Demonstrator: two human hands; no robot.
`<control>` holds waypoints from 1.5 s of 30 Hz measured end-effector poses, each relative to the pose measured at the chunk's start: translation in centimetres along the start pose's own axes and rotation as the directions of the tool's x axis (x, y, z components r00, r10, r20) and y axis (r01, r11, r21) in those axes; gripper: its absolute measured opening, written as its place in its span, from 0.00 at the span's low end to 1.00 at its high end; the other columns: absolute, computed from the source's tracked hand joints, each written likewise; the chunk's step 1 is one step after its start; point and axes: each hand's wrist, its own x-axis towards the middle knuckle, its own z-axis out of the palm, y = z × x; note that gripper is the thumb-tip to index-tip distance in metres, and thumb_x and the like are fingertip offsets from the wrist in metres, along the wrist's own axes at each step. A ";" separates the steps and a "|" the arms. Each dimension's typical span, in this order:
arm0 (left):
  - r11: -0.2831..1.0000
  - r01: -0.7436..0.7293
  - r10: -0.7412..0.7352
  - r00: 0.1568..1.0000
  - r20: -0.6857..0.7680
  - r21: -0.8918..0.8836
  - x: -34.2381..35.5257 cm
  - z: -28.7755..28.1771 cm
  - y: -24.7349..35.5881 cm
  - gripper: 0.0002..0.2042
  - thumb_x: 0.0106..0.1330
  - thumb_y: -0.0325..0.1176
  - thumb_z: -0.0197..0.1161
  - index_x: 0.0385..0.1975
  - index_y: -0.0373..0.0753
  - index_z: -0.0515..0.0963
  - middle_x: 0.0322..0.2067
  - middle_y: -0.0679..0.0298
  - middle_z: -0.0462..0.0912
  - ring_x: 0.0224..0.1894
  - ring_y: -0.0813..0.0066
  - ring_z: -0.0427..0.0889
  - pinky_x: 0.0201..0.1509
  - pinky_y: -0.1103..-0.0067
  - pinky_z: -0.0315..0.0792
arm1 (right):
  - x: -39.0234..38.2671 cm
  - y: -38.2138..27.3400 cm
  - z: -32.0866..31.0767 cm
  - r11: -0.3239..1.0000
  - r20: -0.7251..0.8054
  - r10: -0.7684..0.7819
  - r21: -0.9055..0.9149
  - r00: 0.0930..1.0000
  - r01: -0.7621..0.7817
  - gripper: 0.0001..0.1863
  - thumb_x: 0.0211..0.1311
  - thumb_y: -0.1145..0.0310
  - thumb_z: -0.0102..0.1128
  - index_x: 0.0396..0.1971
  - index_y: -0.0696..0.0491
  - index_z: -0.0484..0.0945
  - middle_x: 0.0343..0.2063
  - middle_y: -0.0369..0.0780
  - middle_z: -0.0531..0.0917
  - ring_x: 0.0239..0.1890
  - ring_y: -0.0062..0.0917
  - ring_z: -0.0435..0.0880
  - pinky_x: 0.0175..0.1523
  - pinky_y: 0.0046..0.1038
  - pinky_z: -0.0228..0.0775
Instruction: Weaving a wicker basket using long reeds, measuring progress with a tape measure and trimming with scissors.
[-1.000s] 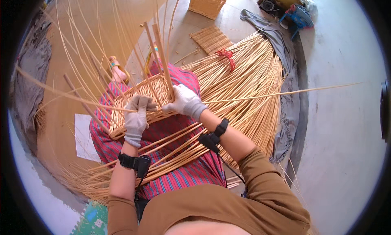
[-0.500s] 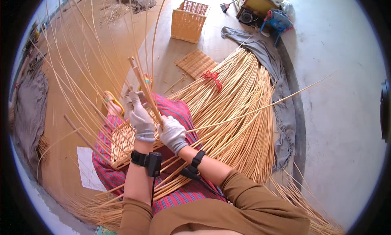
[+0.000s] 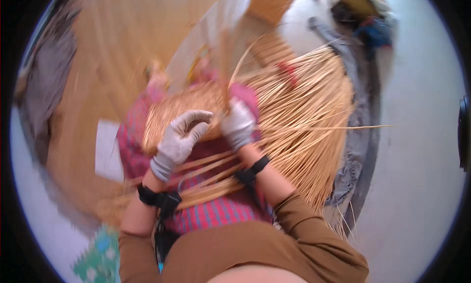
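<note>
Blurrily, left hand (image 3: pixel 179 140) fingers half-curled over woven basket (image 3: pixel 184 111); right hand (image 3: pixel 239 126) grips its rim.

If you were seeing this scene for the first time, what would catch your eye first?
First, the two gloved hands at the centre: the left hand rests on a half-woven basket in the person's lap, and the right hand grips the upright canes rising from it. Next, the big fan of pale canes spread on the floor to the right. The picture is blurred by motion, so finer detail is lost.
</note>
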 end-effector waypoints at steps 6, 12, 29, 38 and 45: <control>0.384 0.161 -0.148 0.983 -0.112 0.909 -13.3 -7.1 -2.0 0.08 0.61 0.34 0.74 0.37 0.41 0.87 0.34 0.58 0.86 0.42 0.56 0.86 0.51 0.67 0.77 | -1.3 -1.4 -4.0 0.816 -0.174 -0.078 0.554 0.982 0.163 0.24 0.63 0.74 0.75 0.58 0.55 0.77 0.42 0.35 0.80 0.39 0.22 0.80 0.47 0.25 0.76; 0.510 -0.051 0.342 0.928 -0.148 0.859 -11.4 -4.2 -1.8 0.06 0.62 0.36 0.70 0.36 0.46 0.85 0.32 0.65 0.84 0.41 0.59 0.85 0.50 0.63 0.74 | -7.7 -8.6 -8.6 0.673 0.946 -0.209 0.323 0.248 -0.665 0.24 0.82 0.51 0.50 0.55 0.57 0.81 0.36 0.37 0.85 0.25 0.19 0.83 0.32 0.21 0.76; 0.828 0.200 0.206 0.760 -0.617 0.523 -9.3 -7.1 -8.2 0.31 0.69 0.20 0.67 0.72 0.43 0.67 0.53 0.57 0.84 0.51 0.71 0.85 0.52 0.79 0.79 | -3.8 -3.9 -7.1 0.284 0.235 -0.032 0.934 0.971 -0.217 0.06 0.75 0.76 0.62 0.45 0.52 0.75 0.43 0.45 0.89 0.43 0.31 0.91 0.48 0.34 0.90; 0.969 0.055 0.093 0.819 -0.567 0.240 -6.4 -5.2 -4.1 0.31 0.70 0.18 0.63 0.73 0.37 0.64 0.65 0.53 0.77 0.49 0.71 0.88 0.36 0.78 0.84 | -5.3 -1.0 -1.3 0.110 0.443 0.017 0.890 0.896 -0.442 0.04 0.75 0.75 0.63 0.43 0.51 0.77 0.42 0.41 0.88 0.40 0.27 0.88 0.48 0.30 0.83; 0.876 0.483 -0.455 0.820 -0.346 -0.007 -3.3 -6.7 -5.4 0.22 0.83 0.48 0.50 0.62 0.35 0.75 0.46 0.52 0.87 0.14 0.69 0.81 0.18 0.79 0.78 | -4.7 -1.0 -1.8 0.225 0.508 0.053 0.833 0.860 -0.505 0.05 0.74 0.72 0.66 0.41 0.52 0.78 0.39 0.40 0.87 0.37 0.24 0.87 0.47 0.27 0.82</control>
